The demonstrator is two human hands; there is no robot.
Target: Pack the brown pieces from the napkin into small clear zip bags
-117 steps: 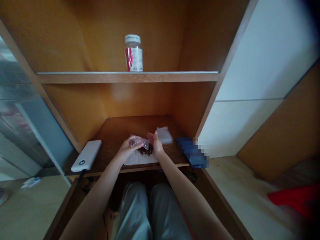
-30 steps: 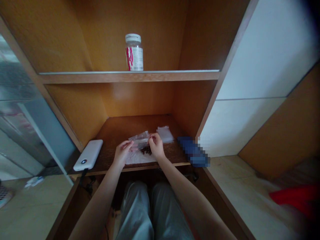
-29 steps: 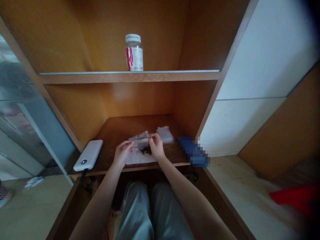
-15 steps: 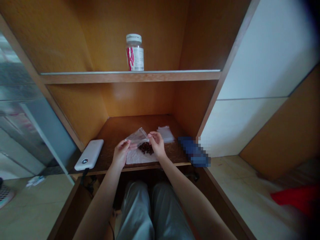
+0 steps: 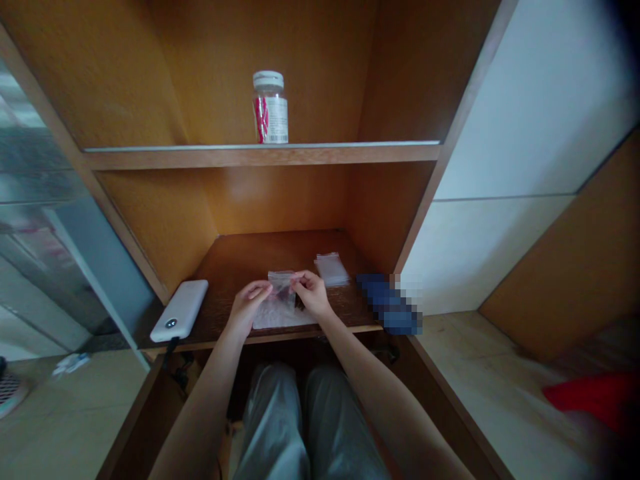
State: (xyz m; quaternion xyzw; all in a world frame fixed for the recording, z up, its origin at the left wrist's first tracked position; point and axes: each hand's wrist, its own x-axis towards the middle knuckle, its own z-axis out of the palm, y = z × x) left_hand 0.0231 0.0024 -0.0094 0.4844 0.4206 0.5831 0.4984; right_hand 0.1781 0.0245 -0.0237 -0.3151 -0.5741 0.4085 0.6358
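Between my two hands is a small clear zip bag (image 5: 283,288), its top edge up and its body hanging down. My left hand (image 5: 247,301) pinches the bag's left side between thumb and fingers. At the opposite upper corner, my right hand (image 5: 312,293) has its thumb and fingers closed on the bag. Beneath lies a white sheet (image 5: 267,321) on the shelf board. A few dark reddish-brown pieces (image 5: 299,303) on it show beside the bag; the rest of that heap is hidden by the bag and my right hand.
A stack of clear zip bags (image 5: 332,269) lies behind my right hand. A white power bank (image 5: 180,311) with a cable is at the left, a blurred dark blue object (image 5: 387,303) at the right. On the upper shelf stands a white-capped jar (image 5: 271,108). An open drawer surrounds my knees.
The zip bag has turned from a slant to upright and come lower, now covering most of the dark pieces. My hands have moved closer together around it.
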